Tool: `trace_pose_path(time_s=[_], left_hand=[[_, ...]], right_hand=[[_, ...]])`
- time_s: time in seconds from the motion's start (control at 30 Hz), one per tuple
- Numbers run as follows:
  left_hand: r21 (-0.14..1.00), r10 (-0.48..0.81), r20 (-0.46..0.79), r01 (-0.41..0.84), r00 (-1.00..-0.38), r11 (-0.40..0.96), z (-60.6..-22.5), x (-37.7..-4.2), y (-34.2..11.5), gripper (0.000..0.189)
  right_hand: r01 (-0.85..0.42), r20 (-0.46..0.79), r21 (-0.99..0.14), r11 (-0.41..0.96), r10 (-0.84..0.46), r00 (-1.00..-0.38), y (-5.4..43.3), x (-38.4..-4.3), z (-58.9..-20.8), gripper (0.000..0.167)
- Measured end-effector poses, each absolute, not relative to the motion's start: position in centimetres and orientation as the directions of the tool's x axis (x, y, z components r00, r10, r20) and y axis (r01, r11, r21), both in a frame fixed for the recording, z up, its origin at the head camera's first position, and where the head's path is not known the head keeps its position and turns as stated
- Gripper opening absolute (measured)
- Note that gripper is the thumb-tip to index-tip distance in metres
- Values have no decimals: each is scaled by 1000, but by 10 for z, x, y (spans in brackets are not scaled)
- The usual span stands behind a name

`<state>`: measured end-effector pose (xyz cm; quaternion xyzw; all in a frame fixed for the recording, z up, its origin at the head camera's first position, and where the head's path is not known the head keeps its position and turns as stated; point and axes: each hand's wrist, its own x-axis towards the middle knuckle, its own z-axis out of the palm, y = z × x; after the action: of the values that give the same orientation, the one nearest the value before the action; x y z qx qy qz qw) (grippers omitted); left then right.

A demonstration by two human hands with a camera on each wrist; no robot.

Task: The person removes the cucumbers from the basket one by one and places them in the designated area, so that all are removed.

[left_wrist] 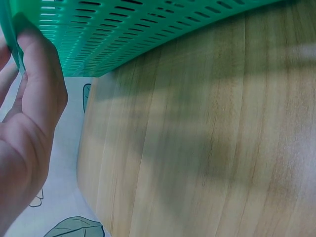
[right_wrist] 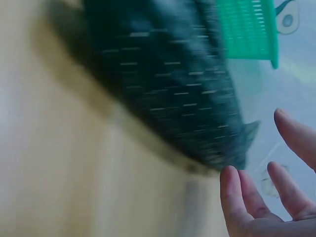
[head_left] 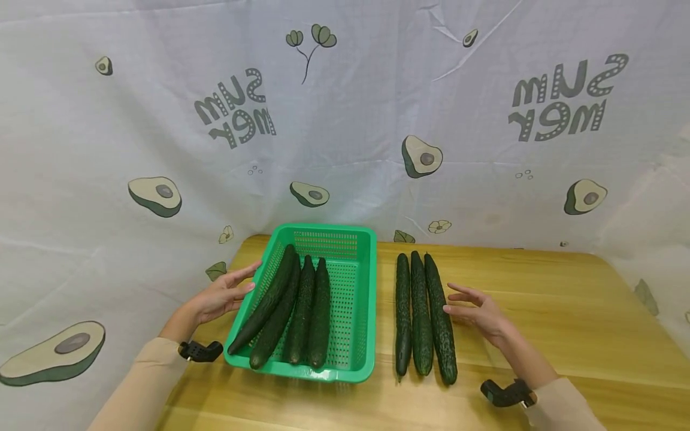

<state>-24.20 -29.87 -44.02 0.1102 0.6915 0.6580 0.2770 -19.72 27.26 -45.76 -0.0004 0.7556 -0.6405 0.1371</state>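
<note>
For a secure hold, steady the perforated green plastic basket (head_left: 368, 311), just right of the left hand (head_left: 221, 294) and pinched by it at the rim, and curl the relaxed, empty right hand (head_left: 481, 312) round the long, bumpy cucumber (head_left: 440, 320) immediately to its left, possibly touching.

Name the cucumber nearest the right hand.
The rightmost cucumber, on the table beside the right hand; all others, loose or in the basket, lie farther left.

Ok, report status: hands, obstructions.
Left hand holding perforated green plastic basket, four long dark-green cucumbers inside; right hand empty, beside three more; nothing visibly blocking.
</note>
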Motion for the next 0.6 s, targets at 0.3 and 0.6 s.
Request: trace_pose_path(time_s=[0.3,0.6], left_hand=[[974,530,-228,-189,-817,127,-441,-244,-303,69],[972,530,-233,-186,-816,140,-444,-246,-304,70]], right_hand=[[71,-108,-979,190,-191,-976,251,-218,-416,71],[21,-67,-981,191,-238,-969,217,-234,-387,68]])
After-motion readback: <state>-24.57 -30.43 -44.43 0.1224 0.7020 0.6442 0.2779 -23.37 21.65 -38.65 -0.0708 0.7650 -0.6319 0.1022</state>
